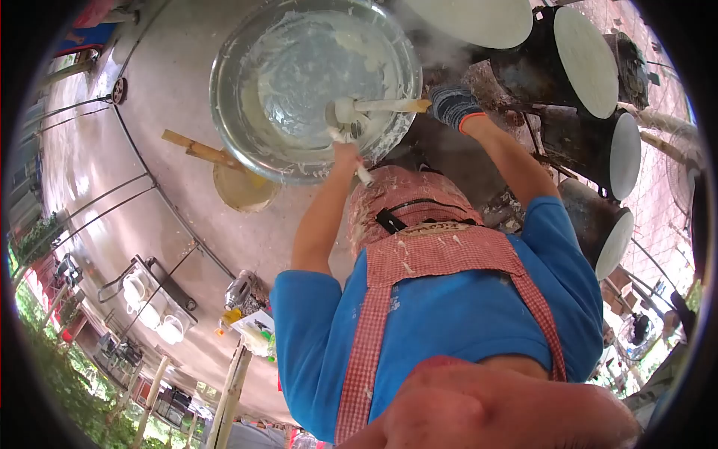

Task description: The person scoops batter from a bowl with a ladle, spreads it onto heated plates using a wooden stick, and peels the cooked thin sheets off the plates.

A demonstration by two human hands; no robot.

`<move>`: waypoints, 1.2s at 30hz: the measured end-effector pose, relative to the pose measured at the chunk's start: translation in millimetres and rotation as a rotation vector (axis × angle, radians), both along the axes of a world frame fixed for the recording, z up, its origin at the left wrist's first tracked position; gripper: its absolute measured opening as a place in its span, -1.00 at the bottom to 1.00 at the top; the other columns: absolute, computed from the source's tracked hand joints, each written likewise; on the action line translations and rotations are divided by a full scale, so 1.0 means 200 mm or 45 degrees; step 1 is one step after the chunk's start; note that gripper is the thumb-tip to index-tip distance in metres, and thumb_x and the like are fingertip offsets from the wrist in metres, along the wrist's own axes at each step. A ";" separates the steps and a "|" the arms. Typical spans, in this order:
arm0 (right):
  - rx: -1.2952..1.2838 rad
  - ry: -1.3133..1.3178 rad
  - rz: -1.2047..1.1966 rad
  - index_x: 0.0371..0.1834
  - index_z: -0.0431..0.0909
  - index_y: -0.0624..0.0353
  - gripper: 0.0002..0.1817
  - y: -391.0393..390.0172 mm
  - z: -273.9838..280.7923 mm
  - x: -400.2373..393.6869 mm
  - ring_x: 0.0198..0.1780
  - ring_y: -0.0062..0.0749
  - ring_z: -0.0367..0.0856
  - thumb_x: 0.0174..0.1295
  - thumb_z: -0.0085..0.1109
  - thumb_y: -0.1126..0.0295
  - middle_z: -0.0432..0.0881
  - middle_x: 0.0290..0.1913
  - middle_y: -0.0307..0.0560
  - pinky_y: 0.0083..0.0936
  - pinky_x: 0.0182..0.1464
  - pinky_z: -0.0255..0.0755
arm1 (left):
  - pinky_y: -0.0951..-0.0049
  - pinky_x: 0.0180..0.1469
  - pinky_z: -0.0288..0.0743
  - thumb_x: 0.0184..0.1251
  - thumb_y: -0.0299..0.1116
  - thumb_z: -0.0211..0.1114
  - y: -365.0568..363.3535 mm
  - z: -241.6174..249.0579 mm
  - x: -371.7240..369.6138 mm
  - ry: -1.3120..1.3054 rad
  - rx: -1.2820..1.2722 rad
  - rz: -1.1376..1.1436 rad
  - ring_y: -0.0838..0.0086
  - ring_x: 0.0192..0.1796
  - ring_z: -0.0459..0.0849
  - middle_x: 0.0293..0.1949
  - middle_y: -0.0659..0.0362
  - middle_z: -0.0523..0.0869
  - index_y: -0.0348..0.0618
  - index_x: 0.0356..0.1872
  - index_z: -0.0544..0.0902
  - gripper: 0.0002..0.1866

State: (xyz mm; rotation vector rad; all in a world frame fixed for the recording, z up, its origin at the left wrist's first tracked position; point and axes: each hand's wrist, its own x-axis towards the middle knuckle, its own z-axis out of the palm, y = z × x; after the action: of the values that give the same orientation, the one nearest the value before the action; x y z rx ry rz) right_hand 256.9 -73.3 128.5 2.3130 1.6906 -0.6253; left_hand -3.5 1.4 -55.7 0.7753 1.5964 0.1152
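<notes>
A wide metal basin (224, 97) holds pale, wet batter (299, 75) that also coats its inner wall. My left hand (347, 153), bare and closed, grips a short white-coated stick (364, 176) at the near side of the basin. Over the basin lies a batter-coated ladle (342, 112) with a long handle. Its bare wooden end meets my right hand (452, 106), which wears a dark grey glove with an orange cuff and seems closed around it. The fingertips of the glove are hard to make out. The stick's upper end is close to the ladle's head.
Several blackened drums with pale round tops (587, 63) line the right side, with steam near them. Left of the basin stands a yellowish bucket (243, 187) with wooden sticks (202, 150) across it. A crate with white jugs (153, 299) is further left.
</notes>
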 end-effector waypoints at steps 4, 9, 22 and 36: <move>-0.167 0.112 -0.147 -0.40 0.53 0.15 -0.65 -0.08 0.06 -0.05 -0.27 -0.07 0.53 -0.04 0.08 0.08 0.56 -0.35 0.08 -0.26 -0.19 0.38 | 0.46 -0.82 0.12 0.10 -0.37 0.09 -0.02 0.04 0.10 -0.401 -0.155 0.076 0.43 -0.78 0.32 -0.79 0.14 0.33 -0.22 -0.57 0.29 -0.79; 0.036 0.153 -0.084 -0.33 0.56 0.16 -0.60 -0.31 0.04 0.07 -0.27 -0.05 0.54 -0.02 0.03 0.05 0.57 -0.30 0.09 -0.25 -0.19 0.39 | 0.60 -0.83 0.08 0.17 -0.25 0.09 0.05 0.33 0.00 -0.767 -0.921 0.697 0.58 -0.81 0.20 -0.79 0.26 0.24 -0.14 -0.68 0.21 -0.66; 1.390 0.706 -0.067 -0.17 0.52 0.20 -0.59 -0.50 0.90 0.33 -0.23 -0.22 0.56 -0.03 0.21 0.17 0.58 -0.26 0.06 -0.47 -0.14 0.38 | 0.76 -0.84 -0.10 0.30 -0.23 -0.04 -0.18 2.26 -0.21 -0.807 0.794 0.020 0.75 -0.81 0.06 -0.72 0.37 0.18 0.09 -0.11 0.25 -0.81; 0.810 0.913 -0.292 -0.26 0.54 0.26 -0.71 -0.65 0.20 0.10 -0.36 -0.44 0.54 -0.04 0.23 0.34 0.61 -0.37 -0.02 -0.51 -0.28 0.38 | 0.69 -0.75 0.12 0.34 -0.11 -0.13 -0.09 1.67 -0.27 -1.765 -0.578 0.510 0.66 -0.76 0.16 -0.72 0.31 0.16 -0.19 -0.55 0.30 -0.62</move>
State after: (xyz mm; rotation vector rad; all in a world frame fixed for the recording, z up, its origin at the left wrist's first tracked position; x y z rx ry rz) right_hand 277.9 -203.2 168.7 2.9879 2.1766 -1.2285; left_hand -58.3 -17.5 277.4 -0.0850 0.3704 0.4472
